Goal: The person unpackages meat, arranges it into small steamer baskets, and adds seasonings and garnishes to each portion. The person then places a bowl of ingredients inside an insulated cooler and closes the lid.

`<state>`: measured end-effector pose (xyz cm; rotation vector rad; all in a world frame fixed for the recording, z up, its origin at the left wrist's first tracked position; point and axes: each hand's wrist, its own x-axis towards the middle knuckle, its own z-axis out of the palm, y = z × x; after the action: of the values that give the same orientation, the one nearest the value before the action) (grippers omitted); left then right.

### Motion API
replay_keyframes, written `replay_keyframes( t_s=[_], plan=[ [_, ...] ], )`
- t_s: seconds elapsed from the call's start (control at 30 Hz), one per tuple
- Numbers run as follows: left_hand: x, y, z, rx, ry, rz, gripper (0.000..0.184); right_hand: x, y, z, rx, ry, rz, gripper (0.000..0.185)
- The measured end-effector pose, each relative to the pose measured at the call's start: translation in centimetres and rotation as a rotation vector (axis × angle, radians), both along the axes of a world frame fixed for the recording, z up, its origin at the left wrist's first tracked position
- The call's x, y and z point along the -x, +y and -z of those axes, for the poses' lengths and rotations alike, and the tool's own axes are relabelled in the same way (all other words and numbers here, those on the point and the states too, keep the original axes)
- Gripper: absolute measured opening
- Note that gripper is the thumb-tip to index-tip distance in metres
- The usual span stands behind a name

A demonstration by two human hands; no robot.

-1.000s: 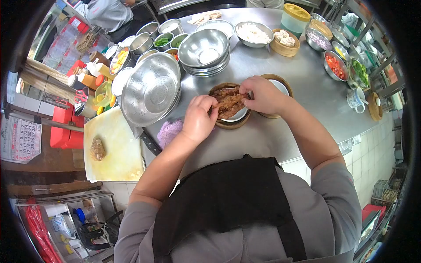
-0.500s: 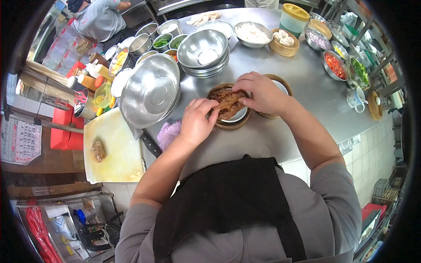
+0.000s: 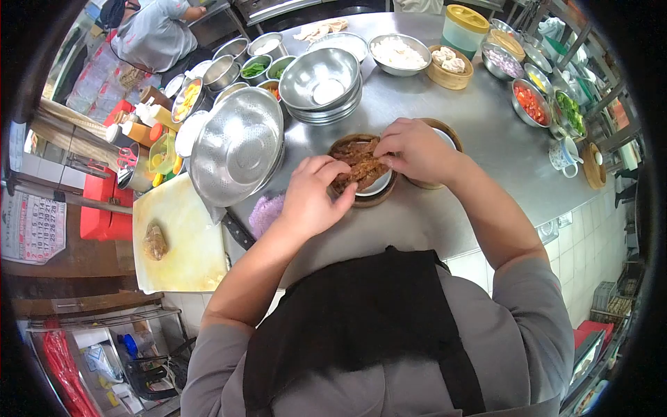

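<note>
Brown, glossy braised chicken feet (image 3: 364,169) lie on a white dish (image 3: 382,183) inside a small bamboo steamer (image 3: 375,201) in front of me. My left hand (image 3: 313,194) grips their left side with curled fingers, its thumb held lower and apart. With thumb and fingers, my right hand (image 3: 415,151) pinches the right end of a piece. The fingers partly cover the food. A second bamboo steamer (image 3: 455,132) with a white dish stands just to the right, partly hidden under my right hand and wrist.
Left are a perforated steel colander (image 3: 236,142), a purple cloth (image 3: 264,214), a knife (image 3: 237,229) and a cutting board (image 3: 184,250) bearing a wrapped brown bundle (image 3: 154,242). Stacked steel bowls (image 3: 323,80) stand behind. Diced red pieces (image 3: 529,104) fill a bowl at right. Another person (image 3: 154,38) is at far left.
My left thumb has moved down and away from the fingers. The chicken feet have shifted slightly under both hands, which stay over the same steamer.
</note>
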<state>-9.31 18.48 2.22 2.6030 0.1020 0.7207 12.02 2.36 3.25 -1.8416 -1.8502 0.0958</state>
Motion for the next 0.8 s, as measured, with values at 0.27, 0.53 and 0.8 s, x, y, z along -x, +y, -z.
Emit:
replay_keyframes(
  t_s=[0.27,0.53,0.8],
  plan=[
    [-1.7,2.6,1.1,0.093,0.034,-0.099,0.021,-1.2,1.4,0.2,0.178,0.094,0.212,0.017],
    [-3.8,5.2,0.5,0.289,0.453,-0.059,0.034,-2.3,3.1,1.2,0.386,0.129,0.25,0.023],
    [-2.8,6.6,2.8,0.361,0.457,-0.109,0.046,-2.7,3.2,1.7,0.346,0.095,0.157,0.019]
  ],
)
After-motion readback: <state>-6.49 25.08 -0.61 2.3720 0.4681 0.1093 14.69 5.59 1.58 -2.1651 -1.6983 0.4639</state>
